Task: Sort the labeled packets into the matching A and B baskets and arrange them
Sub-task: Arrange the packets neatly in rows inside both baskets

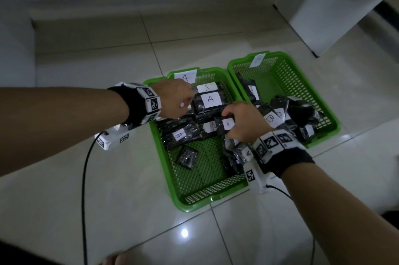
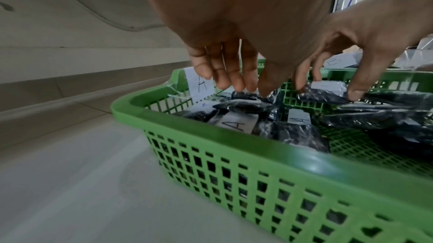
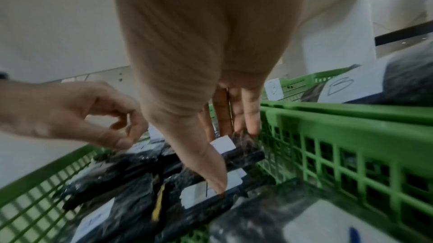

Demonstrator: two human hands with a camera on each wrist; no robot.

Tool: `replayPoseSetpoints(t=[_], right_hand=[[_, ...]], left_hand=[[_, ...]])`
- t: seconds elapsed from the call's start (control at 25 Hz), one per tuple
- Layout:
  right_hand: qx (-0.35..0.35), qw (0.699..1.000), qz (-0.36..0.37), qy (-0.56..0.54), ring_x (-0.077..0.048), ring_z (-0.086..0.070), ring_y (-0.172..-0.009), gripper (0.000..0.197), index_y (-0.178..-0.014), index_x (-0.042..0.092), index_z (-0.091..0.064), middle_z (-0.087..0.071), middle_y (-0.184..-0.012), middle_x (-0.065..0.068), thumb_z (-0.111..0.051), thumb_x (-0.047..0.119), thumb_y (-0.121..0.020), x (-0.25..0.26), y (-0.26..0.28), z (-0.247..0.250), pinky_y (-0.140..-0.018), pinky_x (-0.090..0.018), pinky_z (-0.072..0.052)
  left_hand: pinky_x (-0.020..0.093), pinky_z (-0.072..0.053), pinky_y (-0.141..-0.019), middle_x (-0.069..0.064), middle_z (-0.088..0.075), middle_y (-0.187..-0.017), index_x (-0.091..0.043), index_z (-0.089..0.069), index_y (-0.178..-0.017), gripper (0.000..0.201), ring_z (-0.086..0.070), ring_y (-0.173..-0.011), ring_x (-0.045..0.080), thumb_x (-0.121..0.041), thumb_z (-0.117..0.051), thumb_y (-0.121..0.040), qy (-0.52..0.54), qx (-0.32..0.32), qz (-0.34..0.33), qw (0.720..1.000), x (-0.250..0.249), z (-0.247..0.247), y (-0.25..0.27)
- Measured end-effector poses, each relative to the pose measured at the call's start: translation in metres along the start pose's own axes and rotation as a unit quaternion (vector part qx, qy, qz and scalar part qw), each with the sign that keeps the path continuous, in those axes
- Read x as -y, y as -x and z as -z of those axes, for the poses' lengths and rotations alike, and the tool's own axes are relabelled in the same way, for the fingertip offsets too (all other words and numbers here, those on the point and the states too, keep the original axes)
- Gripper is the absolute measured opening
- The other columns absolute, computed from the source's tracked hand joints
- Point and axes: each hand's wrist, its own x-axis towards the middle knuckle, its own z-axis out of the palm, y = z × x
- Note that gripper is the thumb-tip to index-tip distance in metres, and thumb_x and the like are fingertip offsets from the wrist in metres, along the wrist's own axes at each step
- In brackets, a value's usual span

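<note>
Two green mesh baskets stand side by side on the floor: basket A (image 1: 216, 199) on the left, basket B (image 1: 280, 70) on the right, each with a paper letter tag. Black packets with white A labels (image 1: 210, 99) lie in basket A. B packets (image 1: 272, 119) are piled in basket B. My right hand (image 1: 239, 122) pinches a small A packet (image 1: 224, 124) over the middle of basket A, thumb (image 3: 211, 169) on its near side. My left hand (image 1: 183, 101) hovers at the far left of basket A, fingers (image 2: 234, 74) hanging down and touching a packet there.
A small unlabeled black packet (image 1: 187, 157) and a few more packets (image 1: 235, 160) lie at the near end of basket A. A white cabinet (image 1: 336, 10) stands at the back right, a low step (image 1: 86, 27) behind. Wrist cables (image 1: 84, 178) trail over the tiles.
</note>
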Motion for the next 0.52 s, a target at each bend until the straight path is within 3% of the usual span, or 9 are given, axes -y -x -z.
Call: replayPoseSetpoints(t=[0.16, 0.32, 0.52], right_hand=[[0.046, 0.996, 0.019, 0.070, -0.023, -0.058, -0.119, 0.062, -0.132, 0.021, -0.060, -0.057, -0.135, -0.003, -0.080, 0.009, -0.074, 0.022, -0.010, -0.012, -0.096, -0.034, -0.052], [0.033, 0.984, 0.063, 0.165, -0.025, -0.054, -0.118, 0.049, -0.126, 0.016, -0.062, -0.058, -0.125, -0.009, -0.080, 0.015, -0.081, 0.037, -0.017, -0.015, -0.094, -0.036, -0.050], [0.071, 0.992, 0.044, 0.096, -0.025, -0.055, -0.110, 0.065, -0.119, 0.012, -0.064, -0.050, -0.124, -0.005, -0.096, 0.019, -0.062, 0.035, -0.022, -0.018, -0.088, -0.033, -0.049]], left_hand=[[0.039, -0.053, -0.075, -0.006, -0.055, -0.089, -0.026, -0.053, -0.083, 0.005, -0.056, -0.092, 0.020, -0.028, -0.057, -0.085, -0.012, 0.017, 0.012, 1.000, -0.003, 0.004, -0.006], [0.040, -0.054, -0.073, -0.005, -0.059, -0.088, -0.024, -0.059, -0.082, 0.007, -0.058, -0.089, 0.020, -0.031, -0.056, -0.082, 0.003, 0.029, 0.013, 0.999, 0.001, 0.000, -0.001], [0.037, -0.052, -0.074, -0.006, -0.058, -0.089, -0.024, -0.059, -0.085, 0.006, -0.056, -0.091, 0.018, -0.029, -0.057, -0.084, -0.005, 0.020, -0.017, 1.000, -0.003, 0.001, 0.006]])
